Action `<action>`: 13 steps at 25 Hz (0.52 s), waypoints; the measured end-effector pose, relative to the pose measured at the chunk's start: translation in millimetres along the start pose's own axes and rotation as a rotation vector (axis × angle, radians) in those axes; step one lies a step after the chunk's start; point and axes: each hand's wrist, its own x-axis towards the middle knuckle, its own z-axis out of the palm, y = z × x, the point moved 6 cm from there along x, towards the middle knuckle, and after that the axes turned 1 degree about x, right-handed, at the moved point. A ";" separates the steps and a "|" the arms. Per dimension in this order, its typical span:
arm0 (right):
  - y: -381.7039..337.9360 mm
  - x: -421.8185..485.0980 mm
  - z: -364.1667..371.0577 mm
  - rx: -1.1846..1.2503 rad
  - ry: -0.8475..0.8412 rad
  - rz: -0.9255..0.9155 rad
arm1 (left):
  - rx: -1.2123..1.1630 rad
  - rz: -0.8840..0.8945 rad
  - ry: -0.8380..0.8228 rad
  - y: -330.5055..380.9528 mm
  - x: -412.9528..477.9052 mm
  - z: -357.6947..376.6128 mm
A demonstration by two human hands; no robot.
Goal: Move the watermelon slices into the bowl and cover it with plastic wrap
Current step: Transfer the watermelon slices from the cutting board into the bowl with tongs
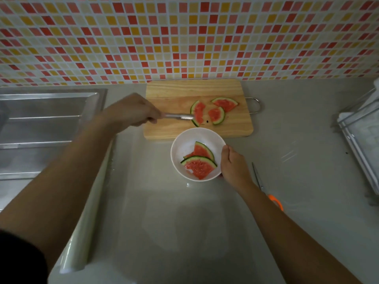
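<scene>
Head view. Tabletop (297,140): smooth, pale grey, slightly glossy. Behind it is a wall (184,37) of small square mosaic tiles in red, pink, yellow and cream. A brushed stainless sink (41,119) sits at far left and a wire rack (361,128) at far right.

Cutting board (178,93): light wood with visible grain, rounded corners and a metal loop handle (256,105) on its right edge. It lies against the wall. Three watermelon slices (217,115) lie flat on it: thin wedges, red flesh, green rind, with a dark seed between two of them.

Bowl (184,144): white, round and smooth, standing just in front of the board. It holds at least two more overlapping wedges (200,165), rinds curving upward.

Plastic wrap (88,212): a roll lies along the left of the work area, and a clear, shiny sheet spreads from it over the tabletop. The bowl appears to stand on this sheet.

Scissors (264,185): metal blades, orange handle, lying right of the bowl and partly under the right forearm.

Left hand (131,111): fingers curled around metal tongs (178,116), over the board's left edge. The tong tips meet the leftmost slice (198,113); whether they clamp it cannot be told.

Right hand (233,162): fingers curled, grasping the bowl's right rim, beside the wedges inside and well apart from those on the board.
</scene>
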 end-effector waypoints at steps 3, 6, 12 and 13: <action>1.0 -1.5 -1.9 -0.003 0.022 0.003 | -0.151 -0.013 -0.002 14.7 23.1 37.4; -0.6 -2.5 -2.7 0.006 0.044 -0.017 | -0.092 0.037 0.053 27.4 41.9 50.0; -0.3 -3.6 -1.9 0.040 0.021 0.012 | 0.023 -0.028 -0.040 33.5 52.5 68.9; -0.8 -3.8 -1.6 0.045 0.014 0.017 | 0.028 -0.029 -0.045 33.9 52.5 70.0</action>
